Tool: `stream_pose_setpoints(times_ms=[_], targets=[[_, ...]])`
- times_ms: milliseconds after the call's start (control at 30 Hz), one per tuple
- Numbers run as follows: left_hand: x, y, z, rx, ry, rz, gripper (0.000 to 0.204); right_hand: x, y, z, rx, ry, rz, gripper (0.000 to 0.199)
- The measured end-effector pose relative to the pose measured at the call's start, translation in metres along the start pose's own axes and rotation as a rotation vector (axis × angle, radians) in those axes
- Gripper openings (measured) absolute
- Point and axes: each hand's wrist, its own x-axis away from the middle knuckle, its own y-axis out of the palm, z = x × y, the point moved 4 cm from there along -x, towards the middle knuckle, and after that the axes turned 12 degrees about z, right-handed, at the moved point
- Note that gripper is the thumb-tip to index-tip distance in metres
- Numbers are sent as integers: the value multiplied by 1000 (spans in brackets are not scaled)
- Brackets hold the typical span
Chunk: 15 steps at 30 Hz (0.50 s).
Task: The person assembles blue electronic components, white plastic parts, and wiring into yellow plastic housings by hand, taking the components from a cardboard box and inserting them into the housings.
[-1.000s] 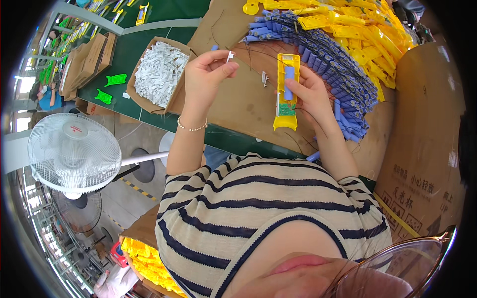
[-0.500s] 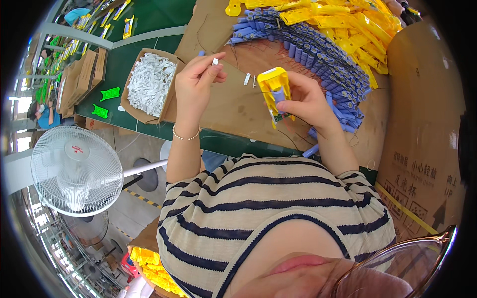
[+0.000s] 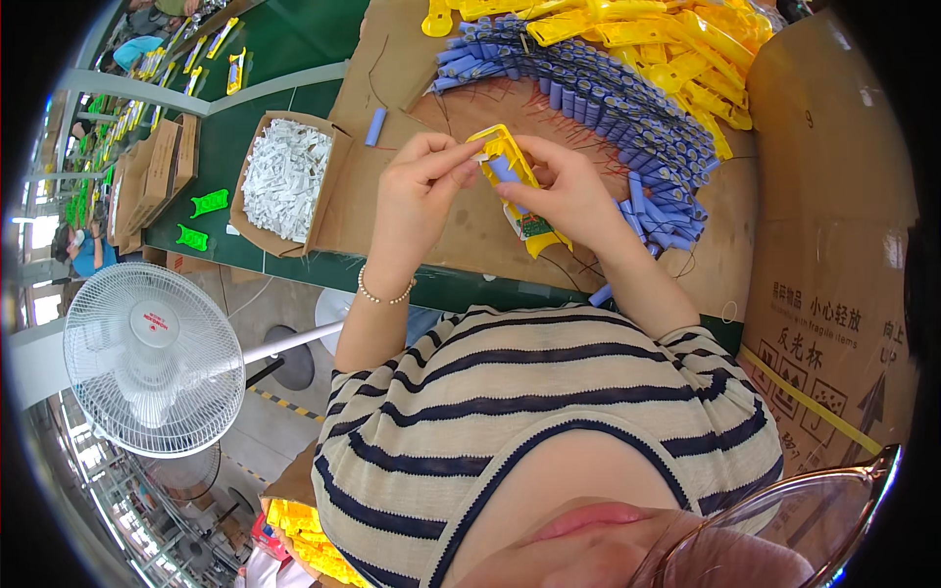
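Observation:
My right hand (image 3: 569,186) grips a yellow plastic housing (image 3: 530,238), tilted, with its open side up. Inside it lies a blue cylindrical battery cell (image 3: 506,171), and a green circuit board (image 3: 530,224) shows at the near end. At the far left rim of the housing, my left hand (image 3: 428,181) pinches a small white plastic piece (image 3: 484,158), partly hidden by the fingertips. A loose blue cell (image 3: 375,127) lies on the cardboard beyond my left hand. Several wired blue cells (image 3: 635,122) are massed beyond and right of my right hand.
A carton of white plastic pieces (image 3: 286,176) stands left, beside two green plastic parts (image 3: 210,203). Yellow housings (image 3: 676,49) are heaped at the far right. A tall cardboard box (image 3: 833,216) walls the right side. A white fan (image 3: 154,358) stands at lower left.
My left hand has moved right with the white piece, up to the yellow housing. My right hand has drawn the housing slightly left. The view has shifted a little.

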Motion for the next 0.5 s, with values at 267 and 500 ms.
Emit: stream_pose_setpoints(times_ms=[267,500], targets=[[1,-1,-13,378,-337,163,41,1,3,5,11,41,-6,51],[5,-2,-36,665,-422,215,40,0,1,2,94,-6,21,51]])
